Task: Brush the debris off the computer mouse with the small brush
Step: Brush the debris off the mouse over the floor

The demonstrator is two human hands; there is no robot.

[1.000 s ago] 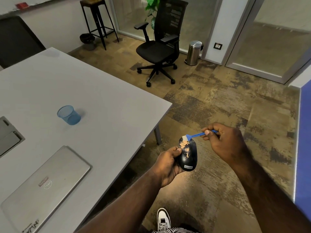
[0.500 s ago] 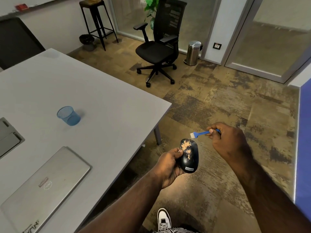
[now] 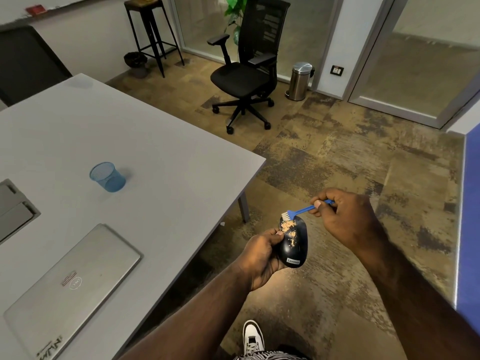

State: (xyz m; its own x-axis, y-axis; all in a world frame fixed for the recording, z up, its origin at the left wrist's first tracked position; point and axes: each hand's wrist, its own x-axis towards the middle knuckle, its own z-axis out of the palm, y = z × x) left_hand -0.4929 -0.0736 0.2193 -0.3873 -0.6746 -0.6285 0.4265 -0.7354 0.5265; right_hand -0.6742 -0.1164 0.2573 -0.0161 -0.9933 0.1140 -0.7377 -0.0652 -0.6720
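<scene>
A closed laptop (image 3: pixel 70 281) and blue mesh cup (image 3: pixel 107 177) sit on the grey table (image 3: pixel 161 162).

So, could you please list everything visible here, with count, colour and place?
Computer mouse: one, black, tan debris on top, held off the table's edge.
Small brush: one, blue, white bristles at the mouse's far end.
Table: one, grey, left.
Mesh cup: one, blue, on the table.
Closed laptop: one, silver, table's near side.
Office chair: one, black, on the floor beyond.
Pedal bin: one, steel, by the wall.
Stool: one, black, far left.
Left hand: grips the mouse.
Right hand: pinches the brush.
</scene>
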